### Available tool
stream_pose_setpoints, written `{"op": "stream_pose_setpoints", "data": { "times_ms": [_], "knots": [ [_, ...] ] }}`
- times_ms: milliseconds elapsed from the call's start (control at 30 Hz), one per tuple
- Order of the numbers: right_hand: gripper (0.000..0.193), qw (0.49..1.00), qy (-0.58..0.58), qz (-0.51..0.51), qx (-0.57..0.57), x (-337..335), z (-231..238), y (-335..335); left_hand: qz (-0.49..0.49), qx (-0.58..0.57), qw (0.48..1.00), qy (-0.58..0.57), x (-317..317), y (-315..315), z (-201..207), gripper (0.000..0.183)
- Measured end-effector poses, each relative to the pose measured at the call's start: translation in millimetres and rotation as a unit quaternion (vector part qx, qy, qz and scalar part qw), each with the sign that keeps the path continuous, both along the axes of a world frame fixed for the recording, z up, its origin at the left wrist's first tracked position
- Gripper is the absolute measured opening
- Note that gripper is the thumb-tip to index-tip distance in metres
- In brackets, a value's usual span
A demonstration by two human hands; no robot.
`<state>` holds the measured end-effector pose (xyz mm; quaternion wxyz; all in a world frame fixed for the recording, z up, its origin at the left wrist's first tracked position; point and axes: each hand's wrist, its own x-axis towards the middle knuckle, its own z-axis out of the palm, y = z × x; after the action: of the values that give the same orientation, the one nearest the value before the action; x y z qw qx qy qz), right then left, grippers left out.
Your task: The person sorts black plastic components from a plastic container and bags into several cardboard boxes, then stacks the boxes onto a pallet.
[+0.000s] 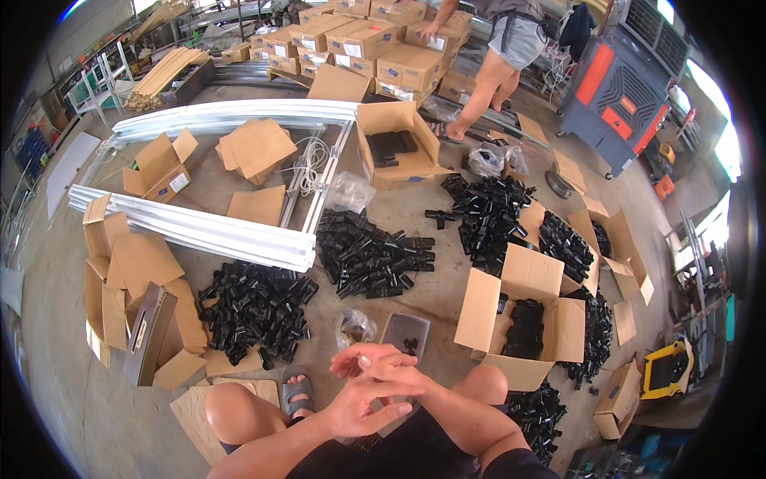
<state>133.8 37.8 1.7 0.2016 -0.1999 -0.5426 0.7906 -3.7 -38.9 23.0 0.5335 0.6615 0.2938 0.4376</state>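
Above my lap my two hands meet, one partly over the other. My left hand [363, 407] comes from the lower left, its fingers and thumb spread apart. From the right my right hand [379, 363] reaches across it, fingers stretched to the left. I see nothing held in either hand, though the palms are partly hidden. Just beyond them lies a grey tray [396, 327] with a few small black pieces, beside a clear plastic bag [356, 326]. Black plastic pipe fittings lie in a left heap [259, 307] and a middle heap [371, 255].
To my right stands an open carton [471, 307] with black parts inside, near more heaps of fittings [491, 219]. White metal rails [199, 227] lie at the left by cardboard boxes [144, 327]. Farther off are stacked cartons [359, 40], another person [503, 60] and a grey-orange cooler [618, 108].
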Motion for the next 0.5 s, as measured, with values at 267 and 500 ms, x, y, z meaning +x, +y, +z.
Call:
{"op": "stream_pose_setpoints", "data": {
  "times_ms": [267, 500],
  "knots": [
    [0.072, 1.0, 0.021, 0.004, 0.004, 19.4, 37.3, -23.2, -0.035, 0.063, 0.996, 0.05, 15.4, -12.7, 24.3, 0.051],
    [0.044, 0.994, 0.014, -0.047, 0.095, 25.5, -21.0, -4.1, -0.014, -0.009, 1.0, -0.006, 15.6, 32.3, -7.2, 0.03]
  ]
}}
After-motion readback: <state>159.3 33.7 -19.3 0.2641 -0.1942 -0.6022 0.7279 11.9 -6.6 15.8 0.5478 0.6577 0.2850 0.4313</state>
